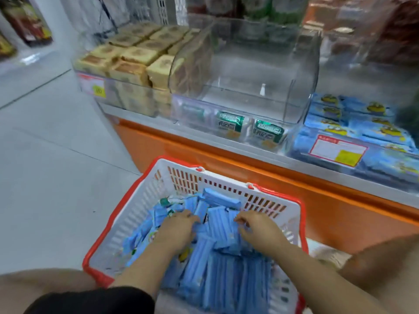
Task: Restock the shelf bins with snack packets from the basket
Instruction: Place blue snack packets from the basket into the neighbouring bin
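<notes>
**A:** Shelf row, starting at 10 o'clock?

**B:** Left bin (90, 71): clear plastic, packed with square tan packets (136, 55). Its yellow tag is blurred. At 12, the middle bin (301, 71) has curved clear walls, with green-labelled packets (230, 124) at its front; the print is unreadable. At 2, stacked cartoon-printed packets (362, 128), blue and glossy, carry a red-bordered price label (337, 152) that is illegible. The orange shelf base (204, 155) runs beneath.

**A:** Basket?

**B:** At 6: basket (127, 220) of white slotted plastic with a red rim, near edge cut off. It is heaped with blue snack packets (217, 268).

**A:** Hands?

**B:** Left hand (175, 232), at 10 o'clock on the pile, lies palm down with fingers bent into it; I cannot tell whether it has a grip. Right hand (260, 232), at 2, has fingers and thumb curled, pinching packet edges.
</notes>
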Demonstrator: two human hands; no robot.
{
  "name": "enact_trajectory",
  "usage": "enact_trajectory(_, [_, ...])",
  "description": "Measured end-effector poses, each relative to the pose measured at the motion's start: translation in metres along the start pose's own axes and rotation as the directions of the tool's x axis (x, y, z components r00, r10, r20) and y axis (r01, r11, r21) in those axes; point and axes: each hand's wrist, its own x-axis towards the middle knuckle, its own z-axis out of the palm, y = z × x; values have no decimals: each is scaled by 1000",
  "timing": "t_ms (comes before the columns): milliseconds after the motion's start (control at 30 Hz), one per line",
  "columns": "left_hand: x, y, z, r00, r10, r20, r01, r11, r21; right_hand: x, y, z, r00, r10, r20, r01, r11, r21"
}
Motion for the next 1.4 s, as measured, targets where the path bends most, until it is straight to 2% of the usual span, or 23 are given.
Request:
enact_trajectory(100, [0, -16, 23, 993, -39, 110, 30, 997, 78, 16, 3, 29, 988, 27, 153, -16, 997, -77])
enact_trajectory(200, [-1, -21, 33, 987, -50, 156, 34, 994, 102, 26, 2, 55, 966, -34, 258, 108, 954, -279])
enact_trajectory(333, [-4, -15, 32, 983, -60, 174, 47, 996, 78, 33, -2, 75, 933, -100, 346, 252, 868, -428])
enact_trajectory(500, [-9, -13, 34, 975, -94, 199, 89, 995, 36, 38, 1, 87, 941, -140, 309, 275, 849, -451])
enact_trajectory(667, [-8, -17, 33, 969, -114, 221, 111, 993, 29, 39, -3, 63, 965, -70, 253, 135, 959, -250])
enact_trajectory(767, [-9, -16, 31, 974, -108, 197, 116, 993, -25, 32, -8, 27, 989, 47, 143, -49, 999, 9])
enact_trajectory(867, [-9, -11, 22, 991, -94, 90, 109, 978, -178, 22, -11, -11, 991, 108, 77, -129, 928, 350])
enact_trajectory(933, [-6, 1, 4, 993, -121, -3, 109, 901, -421, 16, -17, -39, 989, 132, 64, -144, 802, 580])
enact_trajectory(967, [-5, 9, -6, 989, -144, -34, 99, 815, -572, 12, -20, -51, 989, 139, 57, -141, 724, 675])
enact_trajectory(1033, [-5, 26, -33, 983, -178, -40, 71, 577, -813, 3, -32, -75, 988, 142, 58, -131, 582, 803])
enact_trajectory(1133, [-14, 46, -72, 973, -226, -44, 10, 232, -973, -13, -48, -97, 992, 112, 65, -108, 435, 894])
enact_trajectory(1167, [-19, 52, -85, 971, -234, -40, -13, 114, -993, -19, -53, -103, 994, 97, 49, -85, 417, 905])
enact_trajectory(1200, [-24, 57, -97, 972, -230, -49, -39, 45, -998, -24, -57, -108, 996, 86, 23, -56, 410, 910])
enact_trajectory(1267, [-36, 68, -121, 974, -193, -121, -118, 31, -993, -35, -65, -124, 997, 61, -46, 16, 419, 908])
enact_trajectory(1333, [-49, 76, -142, 965, -144, -221, -210, 86, -974, -46, -73, -144, 985, 53, -162, 117, 475, 872])
enact_trajectory(1400, [-61, 86, -163, 953, -107, -285, -270, 133, -954, -56, -78, -165, 960, 63, -272, 213, 466, 859])
